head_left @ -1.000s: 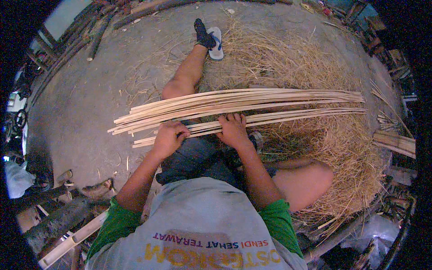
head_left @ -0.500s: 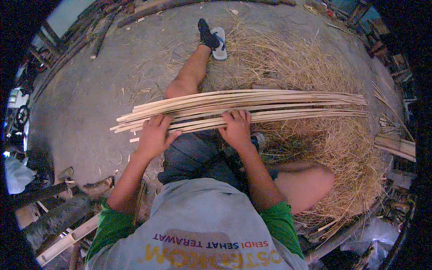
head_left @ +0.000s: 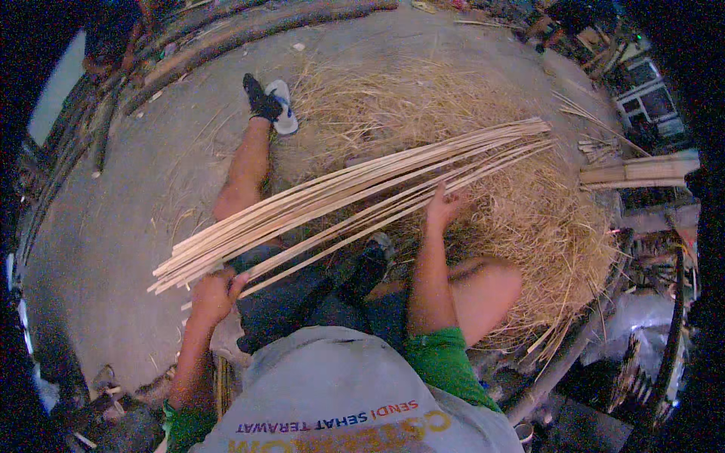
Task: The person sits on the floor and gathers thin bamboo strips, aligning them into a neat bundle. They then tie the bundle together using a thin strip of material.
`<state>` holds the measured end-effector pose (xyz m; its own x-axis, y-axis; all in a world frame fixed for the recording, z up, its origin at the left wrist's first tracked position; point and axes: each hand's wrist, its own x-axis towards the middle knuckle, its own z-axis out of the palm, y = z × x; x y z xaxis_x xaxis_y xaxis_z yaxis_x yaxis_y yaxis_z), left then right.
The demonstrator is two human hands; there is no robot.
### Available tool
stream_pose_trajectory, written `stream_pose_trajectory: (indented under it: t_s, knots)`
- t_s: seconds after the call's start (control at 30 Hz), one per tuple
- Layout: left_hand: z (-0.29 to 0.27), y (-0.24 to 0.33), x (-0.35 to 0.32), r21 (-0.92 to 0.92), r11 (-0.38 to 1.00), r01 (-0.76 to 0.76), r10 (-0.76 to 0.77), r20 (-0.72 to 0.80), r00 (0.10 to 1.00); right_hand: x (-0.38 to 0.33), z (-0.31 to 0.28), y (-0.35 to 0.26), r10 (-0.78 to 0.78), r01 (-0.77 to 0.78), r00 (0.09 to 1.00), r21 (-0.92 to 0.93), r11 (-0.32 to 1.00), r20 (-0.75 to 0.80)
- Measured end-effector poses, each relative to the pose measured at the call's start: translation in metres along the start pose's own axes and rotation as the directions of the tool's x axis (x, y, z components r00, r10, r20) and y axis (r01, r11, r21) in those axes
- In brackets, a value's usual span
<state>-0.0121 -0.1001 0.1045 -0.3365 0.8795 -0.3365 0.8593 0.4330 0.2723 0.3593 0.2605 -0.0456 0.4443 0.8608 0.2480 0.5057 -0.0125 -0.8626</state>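
You're probably partway through sorting: main bundle (head_left: 355, 183) is lying together, your left hand (head_left: 214, 296) is gripping loose strips (head_left: 408, 201) left to gather, can't tell if your right hand (head_left: 447, 208) is gripping

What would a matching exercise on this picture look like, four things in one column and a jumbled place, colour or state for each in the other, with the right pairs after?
Things:
1. Strips
2. Straw-like litter
3. Sandal
4. Sleeves

Descriptions:
A. Green
B. Mostly white
C. Touched by the left hand
D. Spread over the floor

Right pairs: 1-C, 2-D, 3-B, 4-A.
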Motion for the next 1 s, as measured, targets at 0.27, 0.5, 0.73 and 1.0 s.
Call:
stream_pose_trajectory:
  t_s: [0.27,0.5,0.73,1.0]
  knots:
    - [-0.014,0.005,-0.012,-0.120,0.993,0.014,-0.010,0.032,0.999,-0.024,0.008,-0.012,0.439,-0.812,0.582,0.462,0.356,0.684]
    - [-0.011,-0.013,-0.016,-0.351,0.936,-0.030,0.033,0.005,0.999,-0.012,-0.035,-0.105,0.320,-0.707,0.685,0.704,0.072,0.655]
    - [-0.045,-0.019,-0.023,-0.297,0.951,-0.082,0.107,0.068,0.992,-0.018,-0.034,-0.146,0.284,-0.689,0.712,0.716,0.110,0.642]
    - [-0.064,-0.017,-0.013,-0.007,0.994,-0.110,0.110,-0.023,0.994,-0.048,0.036,-0.065,0.350,-0.815,0.575,0.554,0.168,0.740]
